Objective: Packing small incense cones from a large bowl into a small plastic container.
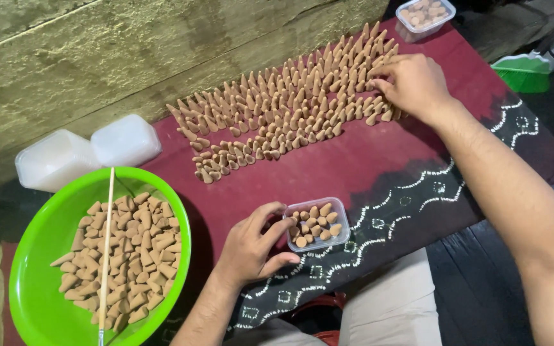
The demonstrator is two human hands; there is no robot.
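Note:
Many small brown cones (290, 102) stand in rows on a dark red cloth (379, 160). My right hand (411, 83) reaches to the right end of the rows, fingertips pinching at cones there. My left hand (251, 247) holds the left side of a small clear plastic box (316, 224) partly filled with cones, near the cloth's front edge.
A green bowl (40, 256) at the left holds more cones and a thin wooden stick (106, 243). Two white lidded containers (88, 154) sit behind it. Another clear box of cones (424, 16) stands at the top right. A green object (524, 70) lies at the right. A stone wall (97, 57) is behind.

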